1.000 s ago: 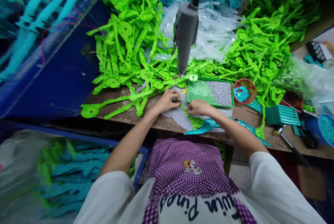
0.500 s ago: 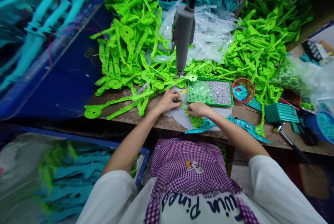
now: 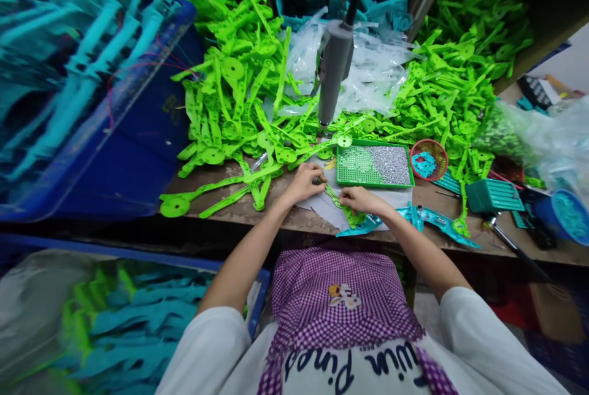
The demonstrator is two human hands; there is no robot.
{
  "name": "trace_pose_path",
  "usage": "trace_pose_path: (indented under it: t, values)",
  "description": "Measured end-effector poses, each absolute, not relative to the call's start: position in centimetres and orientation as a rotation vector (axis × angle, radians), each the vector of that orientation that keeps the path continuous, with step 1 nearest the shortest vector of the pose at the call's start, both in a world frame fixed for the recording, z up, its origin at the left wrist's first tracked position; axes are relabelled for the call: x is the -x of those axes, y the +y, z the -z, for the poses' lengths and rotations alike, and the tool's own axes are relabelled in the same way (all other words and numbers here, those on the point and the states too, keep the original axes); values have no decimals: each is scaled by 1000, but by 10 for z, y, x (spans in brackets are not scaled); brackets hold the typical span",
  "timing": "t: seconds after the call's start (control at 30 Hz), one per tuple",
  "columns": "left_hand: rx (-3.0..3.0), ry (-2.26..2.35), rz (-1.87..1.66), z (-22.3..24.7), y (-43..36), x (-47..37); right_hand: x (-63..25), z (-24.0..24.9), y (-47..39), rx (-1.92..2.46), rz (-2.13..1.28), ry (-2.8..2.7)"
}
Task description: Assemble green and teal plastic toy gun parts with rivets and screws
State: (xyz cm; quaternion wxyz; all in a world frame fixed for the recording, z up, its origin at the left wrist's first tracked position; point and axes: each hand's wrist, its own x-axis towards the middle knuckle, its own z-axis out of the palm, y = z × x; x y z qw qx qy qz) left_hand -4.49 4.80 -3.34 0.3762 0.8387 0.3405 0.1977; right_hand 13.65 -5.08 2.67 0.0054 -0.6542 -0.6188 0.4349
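A slim light-green plastic arm point(image 3: 354, 219) with a wider end lies slantwise at the table's front, over white cloth. My left hand point(image 3: 309, 183) is closed at its upper end; a small dark spot shows between thumb and fingers, too small to name. With fingers pinched, my right hand point(image 3: 361, 200) grips the same arm about midway and hides part of it. A turquoise plastic piece point(image 3: 418, 217) rests partly under the wide end and beneath my right forearm. Just behind my hands stands a green tray point(image 3: 339, 168) holding many small silvery screws.
A grey power screwdriver point(image 3: 334, 70) hangs point-down above the table. Heaped green parts point(image 3: 239, 107) and clear plastic pieces point(image 3: 372, 64) lie behind. A red basket point(image 3: 445, 162) and a teal box point(image 3: 494, 195) stand right; a blue crate point(image 3: 115, 156) stands left.
The whole view has shifted slightly to the right. My right hand has loosened from a fist into a pinch on the green arm; my left hand keeps its place at the upper end.
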Motion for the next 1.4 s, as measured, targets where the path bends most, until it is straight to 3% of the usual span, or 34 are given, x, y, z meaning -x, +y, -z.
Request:
trace_pose_path:
  t: [0.23, 0.7, 1.2, 1.4]
  values:
    - [-2149, 846, -513, 39, 50, 46, -132, -29, -45, 2072, -1442, -1788]
    - [-2171, 844, -580, 37, 48, 43, -112, 2, -87, 2122, -475, -1879]
    - [-2242, 831, -556, 29, 42, 39, -93, -37, -70, 2570, -508, -2129]
    - [-2259, 869, -578, 26, 43, 39, -102, -13, -91, 2251, -189, -2249]
